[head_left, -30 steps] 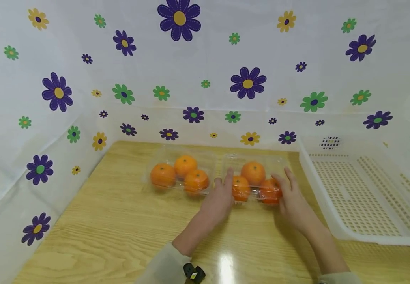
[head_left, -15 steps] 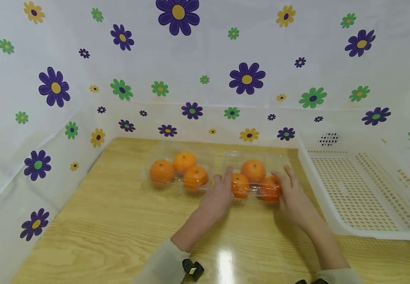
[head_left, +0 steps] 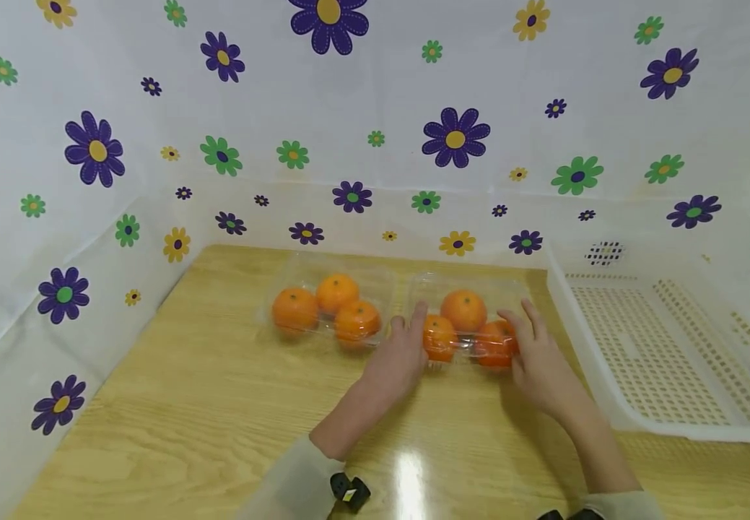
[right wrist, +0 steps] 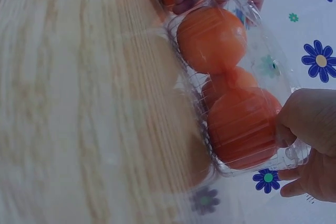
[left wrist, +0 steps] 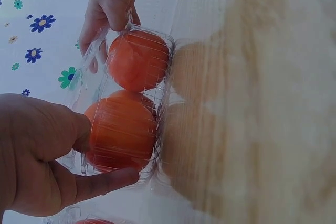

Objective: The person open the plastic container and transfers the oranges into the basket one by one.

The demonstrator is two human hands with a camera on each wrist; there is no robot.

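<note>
A clear plastic clamshell box (head_left: 430, 287) with three oranges (head_left: 463, 310) in it sits toward the back of the wooden table. My left hand (head_left: 395, 367) holds its left side; in the left wrist view the left thumb (left wrist: 81, 132) lies at the upper edge and a finger (left wrist: 107, 183) runs along the side wall. My right hand (head_left: 543, 370) grips the opposite side, its thumb and fingers around the corner in the right wrist view. The box's underside lies close over the tabletop. Just left stands a second clear box (head_left: 306, 269), also with three oranges (head_left: 295, 310).
A white perforated plastic basket (head_left: 585, 354) stands at the right, close beside my right hand. Behind the boxes and along the left hangs a white flowered cloth (head_left: 375, 94). The wooden tabletop (head_left: 219, 419) extends toward the front left.
Both hands keep their places on the right-hand box, and the boxes stay where they are. Only the head view has shifted slightly.
</note>
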